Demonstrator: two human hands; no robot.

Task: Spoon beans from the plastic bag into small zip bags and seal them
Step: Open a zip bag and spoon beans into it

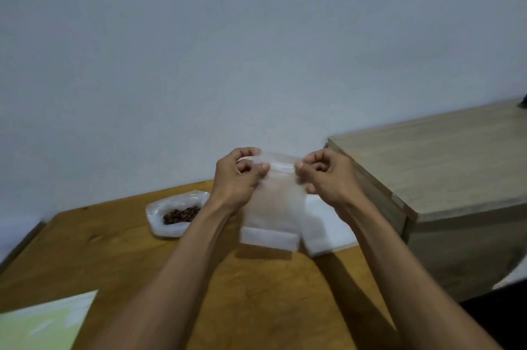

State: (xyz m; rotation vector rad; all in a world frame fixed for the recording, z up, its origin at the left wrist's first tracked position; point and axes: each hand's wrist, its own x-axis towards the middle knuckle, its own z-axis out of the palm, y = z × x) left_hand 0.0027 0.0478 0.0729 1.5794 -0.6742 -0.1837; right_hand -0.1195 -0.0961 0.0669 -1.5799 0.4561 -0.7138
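The pale grey wall (256, 35) fills the whole upper half of the frame. Below it, the brown wooden table (256, 292) runs across the lower half, tilted so its far edge climbs toward the centre. At the right stands a light wood cabinet (442, 172), its top higher than the table and its left corner just behind my right hand.

My two bare forearms come up from the bottom edge and meet at the centre. Between them I hold up a small clear zip bag (273, 207), upright above the table, its top strip level with my fingers. I cannot see any beans in it; the plastic is blurred and milky. Its bottom edge hangs just above a flat stack of more zip bags (328, 224) lying on the table, right of centre.

My left hand (236, 175) is curled, thumb and fingers pinching the left end of the bag's top strip. My right hand (325, 175) is curled the same way, pinching the right end of that strip.

Left of centre, on the table near its far edge, sits the plastic bag (176, 212), open at the top and crumpled, with a small heap of brown beans (181, 215) inside. It lies beside my left forearm, not touching it as far as I can tell.

In the lower left corner a pale green sheet (42, 324) lies flat on the table.
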